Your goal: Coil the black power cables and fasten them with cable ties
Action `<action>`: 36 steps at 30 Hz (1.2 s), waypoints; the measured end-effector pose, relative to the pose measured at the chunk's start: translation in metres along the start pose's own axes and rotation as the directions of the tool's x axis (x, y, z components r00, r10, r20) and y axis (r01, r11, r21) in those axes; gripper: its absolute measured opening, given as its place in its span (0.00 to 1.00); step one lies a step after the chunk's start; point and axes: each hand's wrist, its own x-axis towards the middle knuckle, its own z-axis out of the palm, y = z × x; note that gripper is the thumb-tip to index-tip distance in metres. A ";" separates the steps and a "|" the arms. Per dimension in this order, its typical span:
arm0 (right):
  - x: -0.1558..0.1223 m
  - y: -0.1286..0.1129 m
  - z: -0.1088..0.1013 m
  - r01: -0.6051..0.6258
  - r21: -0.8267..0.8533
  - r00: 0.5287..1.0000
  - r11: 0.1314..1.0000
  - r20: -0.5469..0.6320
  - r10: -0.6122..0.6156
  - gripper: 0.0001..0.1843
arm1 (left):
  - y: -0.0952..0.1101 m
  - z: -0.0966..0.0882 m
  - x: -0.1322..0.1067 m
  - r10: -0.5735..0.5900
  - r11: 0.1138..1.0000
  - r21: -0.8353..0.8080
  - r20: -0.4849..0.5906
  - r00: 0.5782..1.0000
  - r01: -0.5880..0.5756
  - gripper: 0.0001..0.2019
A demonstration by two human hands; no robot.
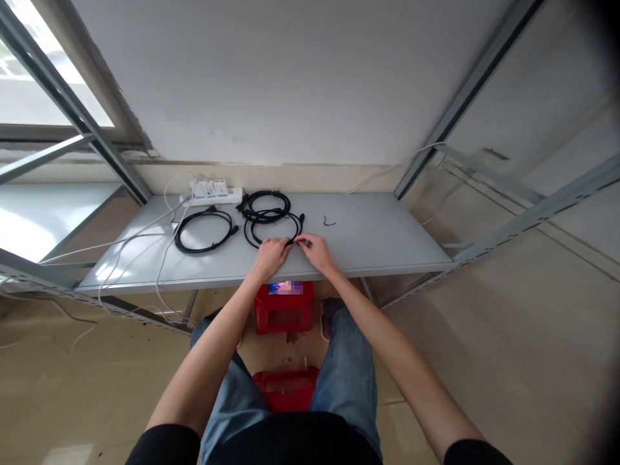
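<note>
A coiled black cable (246, 234) lies flat near the front edge of the grey shelf, its near side under my hands. My left hand (272, 255) is closed on that near side of the coil. Just right of it, my right hand (314, 250) is in a pinch against the same part of the coil; what sits between its fingertips is too small and dark to make out. Behind, another black cable coil (265, 194) partly overlaps the held one. A third black cable coil (183, 243) rests to the left. A thin black tie (330, 224) lies loose to the right.
A white power strip (235, 196) with plugged-in adapters stands at the shelf's back left, its white cords (167, 255) trailing over the front edge. Metal uprights (420, 160) flank the grey shelf (382, 236). Below are a red stool (283, 316) and a lit screen (278, 288).
</note>
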 end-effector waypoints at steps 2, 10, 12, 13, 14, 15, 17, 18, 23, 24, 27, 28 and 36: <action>-0.001 -0.002 0.000 0.057 -0.054 0.998 0.997 -0.003 -0.057 0.12 | 0.001 -0.001 -0.001 -0.002 1.000 0.009 0.007 1.000 0.002 0.17; -0.003 -0.004 0.000 0.173 -0.173 0.985 0.969 0.006 -0.175 0.14 | 0.003 -0.003 -0.001 -0.012 0.999 0.035 0.023 1.000 0.011 0.17; -0.004 -0.003 0.001 0.179 -0.197 0.984 0.964 0.018 -0.179 0.15 | 0.003 -0.004 -0.001 -0.014 0.999 0.040 0.028 1.000 0.013 0.17; -0.004 -0.003 0.002 0.185 -0.218 0.983 0.958 0.025 -0.184 0.15 | 0.003 -0.004 -0.001 -0.013 0.999 0.039 0.031 0.999 0.012 0.17; -0.005 -0.003 0.002 0.195 -0.244 0.981 0.950 0.033 -0.193 0.15 | 0.003 -0.005 -0.001 -0.012 0.999 0.036 0.034 0.999 0.011 0.17; -0.006 -0.004 0.003 0.208 -0.276 0.978 0.938 0.044 -0.204 0.15 | 0.003 -0.005 -0.001 -0.010 0.999 0.031 0.035 0.999 0.009 0.17; -0.007 -0.006 0.004 0.234 -0.351 0.972 0.907 0.065 -0.226 0.15 | 0.003 -0.005 -0.001 -0.005 1.000 0.016 0.029 1.000 0.004 0.17; -0.008 -0.007 0.004 0.244 -0.394 0.969 0.886 0.073 -0.234 0.15 | 0.003 -0.005 -0.001 -0.002 1.000 0.009 0.023 1.000 0.002 0.17; -0.010 -0.013 0.004 0.242 -0.574 0.967 0.782 0.080 -0.241 0.13 | 0.003 -0.003 -0.002 0.001 1.000 0.008 0.005 1.000 -0.001 0.18; -0.010 -0.013 0.004 0.235 -0.597 0.969 0.767 0.081 -0.233 0.13 | 0.003 -0.002 -0.001 -0.002 1.000 0.011 0.006 1.000 0.002 0.19; -0.010 -0.015 0.005 0.203 -0.645 0.978 0.737 0.091 -0.189 0.13 | 0.002 -0.001 -0.001 -0.015 1.000 0.014 0.009 1.000 0.015 0.19; -0.010 -0.016 0.005 0.190 -0.656 0.981 0.730 0.095 -0.169 0.12 | 0.002 0.000 0.000 -0.018 1.000 0.014 0.010 1.000 0.018 0.19; -0.014 -0.028 0.007 0.071 -0.678 0.994 0.731 0.109 0.005 0.12 | 0.002 0.002 0.000 -0.017 0.999 0.027 0.011 1.000 0.017 0.17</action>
